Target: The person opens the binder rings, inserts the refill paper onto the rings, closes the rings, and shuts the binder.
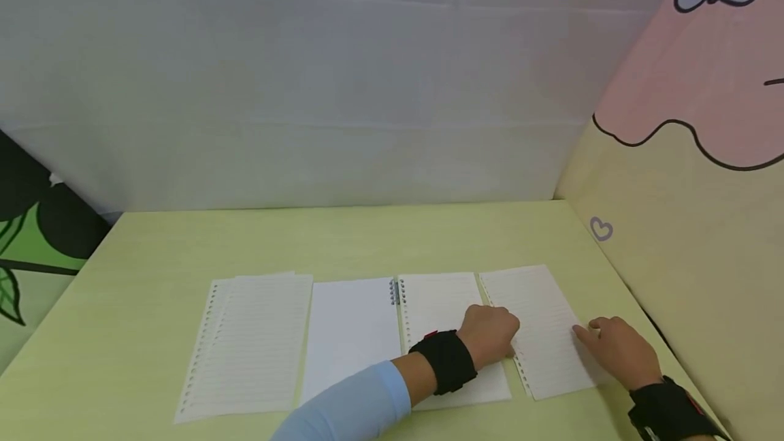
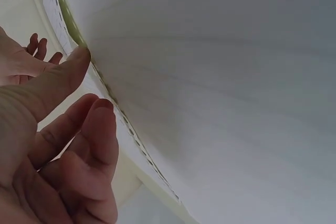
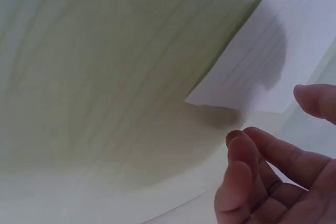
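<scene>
A small stack of loose lined sheets (image 1: 545,339), with punched holes along its left edge, lies at the right of the table. My left hand (image 1: 490,332) reaches across the open spiral notebook (image 1: 436,298) to that edge. In the left wrist view, its thumb touches the punched edge, while the other fingers are loosely bent and apart from the thumb. Beside the stack's right edge is my right hand (image 1: 625,352). Its thumb and fingers are apart in the right wrist view, with nothing gripped between them. The left hand hides part of the notebook's lined page.
Another pile of punched lined sheets (image 1: 257,346) lies left of the notebook's blank page (image 1: 352,339). A pale wall panel (image 1: 686,257) borders the table (image 1: 343,240) on the right, close to the right hand. A white backdrop (image 1: 318,101) rises behind the table.
</scene>
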Action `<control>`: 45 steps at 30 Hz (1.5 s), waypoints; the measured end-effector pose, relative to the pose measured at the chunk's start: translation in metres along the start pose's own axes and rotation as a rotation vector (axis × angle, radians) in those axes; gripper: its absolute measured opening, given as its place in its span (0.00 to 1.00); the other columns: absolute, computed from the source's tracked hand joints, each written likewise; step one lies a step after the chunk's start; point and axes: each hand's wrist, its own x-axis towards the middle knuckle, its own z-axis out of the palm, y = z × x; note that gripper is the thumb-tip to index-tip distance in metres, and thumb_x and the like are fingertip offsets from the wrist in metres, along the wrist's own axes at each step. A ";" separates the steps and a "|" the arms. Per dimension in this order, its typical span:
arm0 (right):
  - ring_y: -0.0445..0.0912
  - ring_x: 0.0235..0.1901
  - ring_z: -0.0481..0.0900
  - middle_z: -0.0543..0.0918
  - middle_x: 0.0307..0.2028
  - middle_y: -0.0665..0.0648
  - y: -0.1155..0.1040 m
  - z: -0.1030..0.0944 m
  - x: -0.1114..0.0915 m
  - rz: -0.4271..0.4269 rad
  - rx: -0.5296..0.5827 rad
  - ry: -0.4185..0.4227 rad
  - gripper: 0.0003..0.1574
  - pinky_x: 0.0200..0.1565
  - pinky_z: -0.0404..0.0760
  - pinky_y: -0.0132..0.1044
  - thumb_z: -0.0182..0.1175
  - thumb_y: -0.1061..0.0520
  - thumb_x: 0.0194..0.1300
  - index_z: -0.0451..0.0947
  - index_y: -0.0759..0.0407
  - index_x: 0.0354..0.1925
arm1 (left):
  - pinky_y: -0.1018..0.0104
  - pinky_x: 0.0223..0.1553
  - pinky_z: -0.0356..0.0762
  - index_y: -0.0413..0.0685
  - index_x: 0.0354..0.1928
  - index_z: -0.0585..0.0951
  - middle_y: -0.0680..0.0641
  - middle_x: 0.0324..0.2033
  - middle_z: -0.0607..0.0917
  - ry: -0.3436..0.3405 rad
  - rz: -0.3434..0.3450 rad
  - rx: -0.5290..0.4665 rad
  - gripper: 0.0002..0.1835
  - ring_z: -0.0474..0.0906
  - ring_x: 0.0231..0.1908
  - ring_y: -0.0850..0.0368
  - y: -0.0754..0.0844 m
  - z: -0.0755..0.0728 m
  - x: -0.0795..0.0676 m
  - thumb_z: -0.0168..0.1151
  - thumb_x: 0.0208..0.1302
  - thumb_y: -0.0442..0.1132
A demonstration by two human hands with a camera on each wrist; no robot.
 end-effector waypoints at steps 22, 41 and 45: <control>0.61 0.35 0.80 0.84 0.37 0.76 0.000 0.005 0.003 0.019 0.061 -0.008 0.31 0.38 0.77 0.54 0.55 0.49 0.66 0.78 0.81 0.44 | 0.68 0.19 0.74 0.58 0.25 0.84 0.58 0.24 0.86 0.040 0.019 0.030 0.08 0.75 0.20 0.67 0.001 0.005 -0.003 0.71 0.52 0.51; 0.57 0.31 0.79 0.84 0.35 0.73 -0.003 0.005 0.004 0.053 0.086 0.029 0.27 0.34 0.76 0.51 0.55 0.51 0.67 0.79 0.78 0.44 | 0.71 0.29 0.77 0.62 0.42 0.87 0.61 0.39 0.90 0.008 0.033 -0.078 0.12 0.81 0.35 0.69 -0.004 -0.006 -0.007 0.69 0.54 0.48; 0.57 0.35 0.76 0.82 0.38 0.71 0.003 0.004 0.004 0.104 0.246 0.027 0.33 0.37 0.73 0.49 0.53 0.44 0.68 0.76 0.76 0.47 | 0.72 0.23 0.74 0.59 0.39 0.85 0.60 0.32 0.90 0.030 0.011 -0.104 0.11 0.78 0.27 0.70 -0.005 -0.004 -0.009 0.67 0.56 0.52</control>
